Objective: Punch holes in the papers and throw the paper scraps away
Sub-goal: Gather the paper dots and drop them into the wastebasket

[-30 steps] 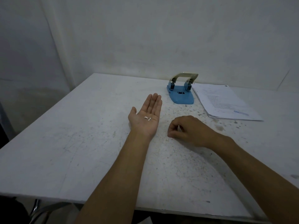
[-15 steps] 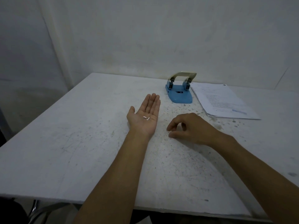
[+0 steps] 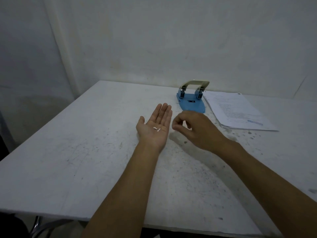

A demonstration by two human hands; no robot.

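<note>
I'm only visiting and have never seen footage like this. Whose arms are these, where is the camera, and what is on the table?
There is no machine here: a person wears one camera on the head, looking forward and down, so you see that person's own two bare arms. The left hand lies open, palm up, on the white table, with two small white paper scraps resting on the palm. The right hand hovers just beside it, thumb and fingers curled toward a pinch; whether it holds a scrap I cannot tell. Further back stands a blue hole punch with a pale lever, and right of it lies a stack of printed papers. Dark specks dot the tabletop.
</note>
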